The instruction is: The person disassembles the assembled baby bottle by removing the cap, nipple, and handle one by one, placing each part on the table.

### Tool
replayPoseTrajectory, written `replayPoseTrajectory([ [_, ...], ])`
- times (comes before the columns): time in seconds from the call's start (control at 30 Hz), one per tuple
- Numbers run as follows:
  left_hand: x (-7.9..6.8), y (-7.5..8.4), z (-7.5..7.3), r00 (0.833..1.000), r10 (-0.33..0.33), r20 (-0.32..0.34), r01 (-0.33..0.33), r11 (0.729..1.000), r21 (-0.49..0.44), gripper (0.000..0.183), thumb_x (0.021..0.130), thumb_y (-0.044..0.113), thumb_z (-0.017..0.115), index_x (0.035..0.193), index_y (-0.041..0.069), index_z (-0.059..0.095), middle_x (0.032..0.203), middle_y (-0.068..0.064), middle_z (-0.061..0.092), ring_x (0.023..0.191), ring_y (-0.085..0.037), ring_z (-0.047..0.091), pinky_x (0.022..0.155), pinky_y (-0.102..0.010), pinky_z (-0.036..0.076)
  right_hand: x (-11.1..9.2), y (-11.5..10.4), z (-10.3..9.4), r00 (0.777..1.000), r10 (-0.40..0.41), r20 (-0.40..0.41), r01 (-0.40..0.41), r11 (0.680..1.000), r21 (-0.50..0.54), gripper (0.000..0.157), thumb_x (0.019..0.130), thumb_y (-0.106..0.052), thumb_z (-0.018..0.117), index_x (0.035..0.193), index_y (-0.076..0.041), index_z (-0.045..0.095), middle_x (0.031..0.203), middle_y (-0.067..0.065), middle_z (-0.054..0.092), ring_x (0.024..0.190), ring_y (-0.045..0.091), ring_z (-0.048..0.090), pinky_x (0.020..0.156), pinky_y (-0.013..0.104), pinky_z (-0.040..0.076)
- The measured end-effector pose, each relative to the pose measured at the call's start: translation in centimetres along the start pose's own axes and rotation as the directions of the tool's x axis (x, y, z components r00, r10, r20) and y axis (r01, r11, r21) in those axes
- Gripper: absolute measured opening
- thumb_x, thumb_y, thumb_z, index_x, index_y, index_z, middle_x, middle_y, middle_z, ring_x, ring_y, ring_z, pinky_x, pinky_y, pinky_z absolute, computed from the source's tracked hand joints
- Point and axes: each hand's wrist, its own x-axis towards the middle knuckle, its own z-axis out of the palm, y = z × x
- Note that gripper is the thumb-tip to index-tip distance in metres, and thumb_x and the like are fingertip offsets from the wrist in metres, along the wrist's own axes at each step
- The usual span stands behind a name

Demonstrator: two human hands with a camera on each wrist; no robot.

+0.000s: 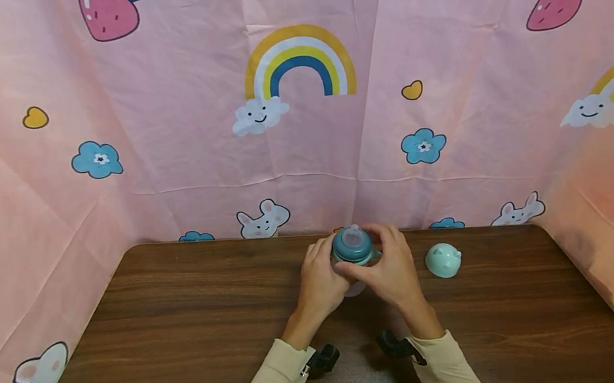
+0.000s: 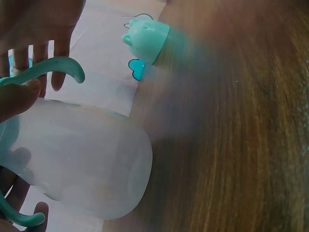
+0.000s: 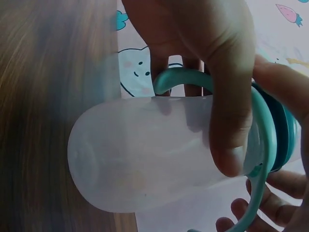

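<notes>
A baby bottle (image 1: 352, 244) stands roughly upright between both hands, with a clear teat, a teal collar and a translucent body (image 2: 91, 159). Two curved mint handles (image 3: 181, 77) stick out from its sides. My left hand (image 1: 320, 282) grips the bottle from the left, its thumb lying on the body just below the collar. From the other side my right hand (image 1: 392, 265) holds it around the collar, thumb across the front. Whether the base touches the table cannot be told. To the right, a mint, animal-eared cap (image 1: 443, 260) rests on the table.
The brown wooden table (image 1: 216, 337) runs back to a pink cloth backdrop (image 1: 191, 136) printed with rainbows, strawberries and rabbits. The cloth also hangs along the left and right sides. A dark wrist camera sits below each hand.
</notes>
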Motion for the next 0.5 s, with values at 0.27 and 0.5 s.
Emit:
replayPoseTrajectory([
  [0.27, -0.04, 0.17, -0.05, 1.000, -0.017, 0.008, 0.017, 1.000, 0.004, 0.068, 0.080, 0.010, 0.096, 0.140, -0.006, 0.067, 0.129, -0.020, 0.072, 0.113, -0.039, 0.065, 0.102, -0.056, 0.056, -0.15, -0.30, 0.21, 0.997, 0.072, -0.027, -0.073, 0.997, -0.026, 0.077, 0.070, -0.035, 0.107, 0.123, 0.000, 0.065, 0.116, 0.015, 0.061, 0.107, 0.033, 0.060, 0.091, 0.049, 0.050],
  [0.5, 0.08, 0.23, -0.11, 1.000, -0.016, 0.004, 0.016, 1.000, 0.009, 0.070, 0.076, 0.008, 0.097, 0.138, -0.006, 0.068, 0.128, -0.019, 0.073, 0.113, -0.038, 0.066, 0.101, -0.056, 0.057, 0.06, 0.07, 0.23, 0.999, -0.001, -0.043, 0.000, 0.999, -0.040, 0.068, 0.076, -0.032, 0.102, 0.123, 0.002, 0.067, 0.111, 0.015, 0.062, 0.103, 0.036, 0.061, 0.089, 0.051, 0.051],
])
